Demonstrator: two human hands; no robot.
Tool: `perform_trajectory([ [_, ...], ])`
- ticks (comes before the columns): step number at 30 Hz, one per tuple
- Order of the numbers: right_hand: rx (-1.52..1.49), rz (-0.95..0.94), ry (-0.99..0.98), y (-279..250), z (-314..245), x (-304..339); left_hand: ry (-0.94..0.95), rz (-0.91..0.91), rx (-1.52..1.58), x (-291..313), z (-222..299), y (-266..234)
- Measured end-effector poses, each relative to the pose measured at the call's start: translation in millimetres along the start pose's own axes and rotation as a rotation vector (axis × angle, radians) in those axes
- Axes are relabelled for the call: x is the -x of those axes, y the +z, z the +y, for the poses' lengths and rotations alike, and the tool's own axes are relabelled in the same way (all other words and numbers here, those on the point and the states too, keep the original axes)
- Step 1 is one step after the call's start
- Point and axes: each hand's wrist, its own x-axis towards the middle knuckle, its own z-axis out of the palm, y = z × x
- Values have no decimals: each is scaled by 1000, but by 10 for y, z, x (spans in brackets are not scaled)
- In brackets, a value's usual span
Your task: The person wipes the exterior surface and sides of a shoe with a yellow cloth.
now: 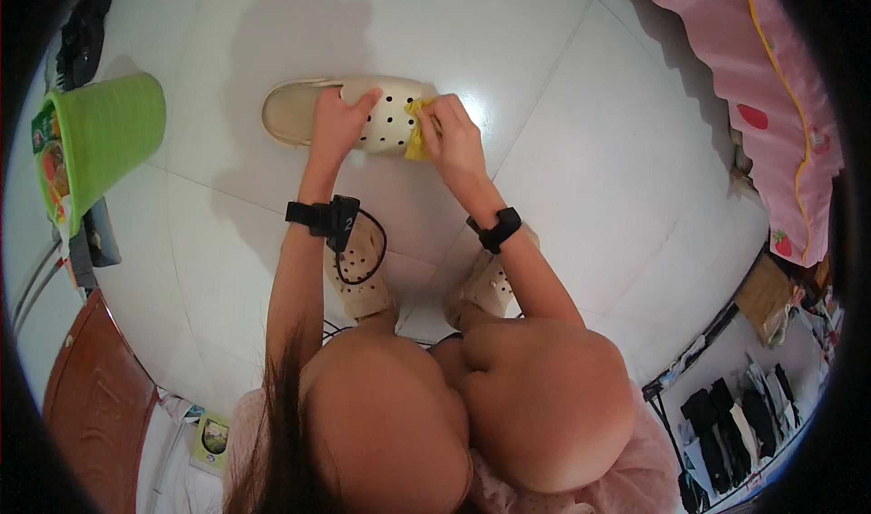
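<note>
A cream clog (390,133) with dark round holes in its upper lies sideways on the pale floor, its toe to the right. My left hand (339,124) is closed on it at the foot opening, fingers inside the shoe and thumb over the upper. At the toe end, my right hand (456,138) pinches a crumpled yellow cloth (416,144) and presses it against the clog's surface. The tips of some right fingers are hidden by the cloth.
A similar pair of clogs (356,264) is on my feet, just below the hands. To the left stands a green bin (122,133) with rubbish in it. Pink fabric (703,29) hangs at the upper right; a brown door (100,387) and dark folded items (717,423) flank me.
</note>
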Motion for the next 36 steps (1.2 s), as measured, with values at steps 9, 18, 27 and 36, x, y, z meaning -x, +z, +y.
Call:
perform_trajectory([
  [9, -37, 47, -6, -75, -1, 10, 49, -11, -50, -30, -45, -23],
  [18, 9, -40, -147, 117, -66, -112, 18, -27, -52, -52, -26, -26],
  [27, 9, -56, -151, -18, -24, 44, -23, -66, -53, -59, -20, -54],
  [36, 62, -61, -187, -54, 23, 71, -67, -86, -66, -46, 68, -58],
])
